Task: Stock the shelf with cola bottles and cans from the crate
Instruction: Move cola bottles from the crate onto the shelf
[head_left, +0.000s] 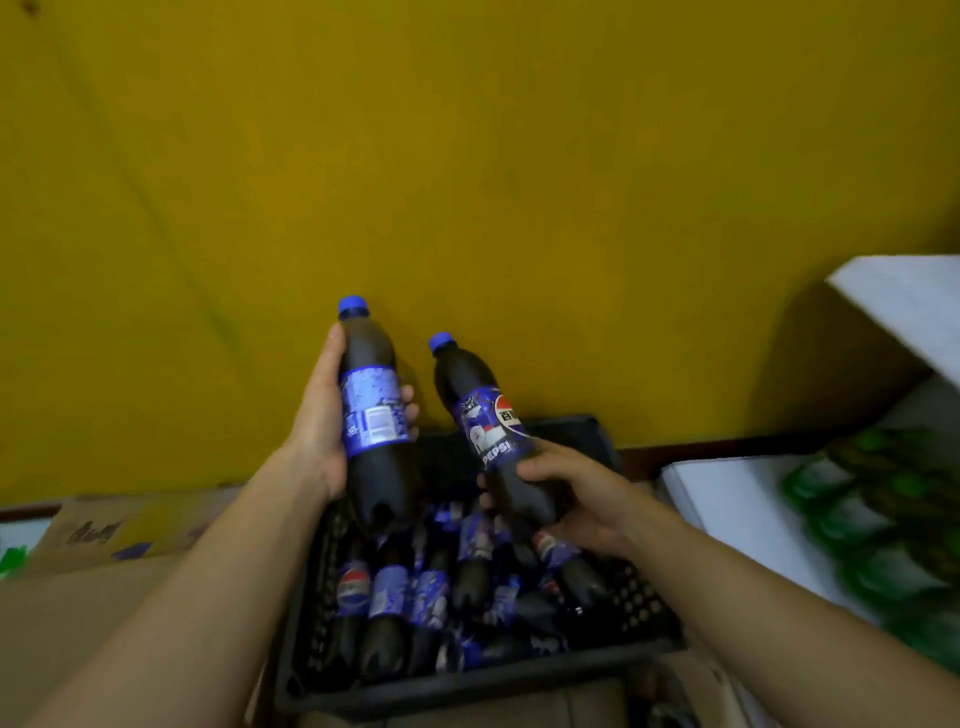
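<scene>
My left hand (324, 431) grips one dark blue-capped plastic cola bottle (375, 415) round its label; my right hand (582, 499) pinches a second Pepsi-labelled bottle (493, 436) low by its base, both lifted above the black perforated plastic crate (644, 597) of bottles. Risk: the low right grip tips neck-heavy and slips. White shelf edge (727, 499) sits near right; yellow wall (467, 156) ahead, open room above.

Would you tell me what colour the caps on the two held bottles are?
Blue, both caps, clearest in the head view.
</scene>
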